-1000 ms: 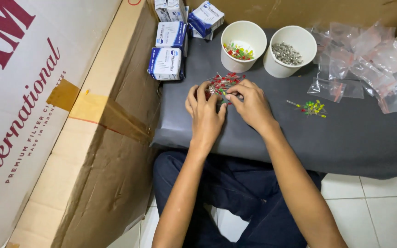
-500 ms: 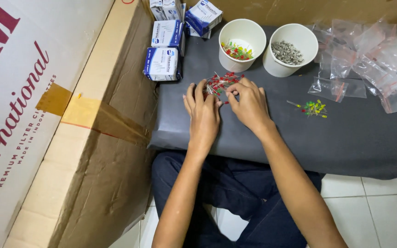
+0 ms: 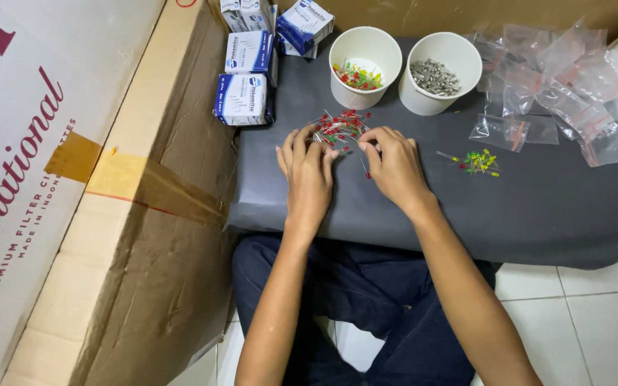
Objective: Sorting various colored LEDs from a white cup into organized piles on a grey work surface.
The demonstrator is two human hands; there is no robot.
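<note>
Both hands rest on the grey counter (image 3: 395, 214) at a pile of red diodes (image 3: 337, 127). The left hand (image 3: 307, 171) lies flat, fingers spread, holding nothing. The right hand (image 3: 395, 166) curls at the pile; its grip cannot be told

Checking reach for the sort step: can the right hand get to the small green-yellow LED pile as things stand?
Probably yes. The right hand rests just beside the green-yellow LED pile, with only bare grey surface between them.

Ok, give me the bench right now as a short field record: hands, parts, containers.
left hand: flat on the grey pad, fingertips at the red pile
right hand: beside it, fingers curled at the same pile
red pile: small red parts with wire legs, loose
green-yellow pile: apart, off to the right
left cup: mixed coloured parts
right cup: small metal parts
plastic bags: far right
</note>
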